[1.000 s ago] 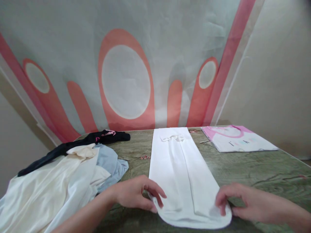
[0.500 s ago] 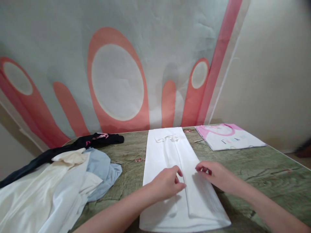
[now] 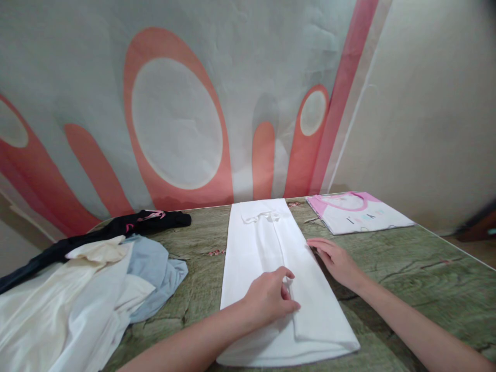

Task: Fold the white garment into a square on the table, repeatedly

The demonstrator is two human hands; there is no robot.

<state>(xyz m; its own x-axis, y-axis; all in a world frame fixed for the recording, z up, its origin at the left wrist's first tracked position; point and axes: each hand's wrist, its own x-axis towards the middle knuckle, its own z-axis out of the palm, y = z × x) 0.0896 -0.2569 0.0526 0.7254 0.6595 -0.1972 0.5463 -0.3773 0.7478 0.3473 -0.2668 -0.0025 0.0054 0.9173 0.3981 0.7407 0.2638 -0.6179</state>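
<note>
Head view, white garment (image 3: 315, 294) beneath left fingers (image 3: 285, 271), right fingers (image 3: 320, 243) at edge

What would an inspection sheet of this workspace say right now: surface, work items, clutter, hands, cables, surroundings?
Surface: green-grey wood-grain tabletop, marked with dark streaks and small reddish patches.
Work item: long, folded white fabric garment, lying flat, narrow white ruffle near its far end.
Clutter: at left, a loose heap of cream fabric, crumpled pale-blue cloth and a black garment with pink details; at far right, a folded white-and-pink printed top.
Left hand: over the garment's lengthwise fold, fingertips apart.
Right hand: fingertips at the garment's right edge; grip unclear.
Cables: nothing seen.
Surroundings: grey backdrop with coral shapes behind; unidentified dark reddish-brown object beyond the table, right.
</note>
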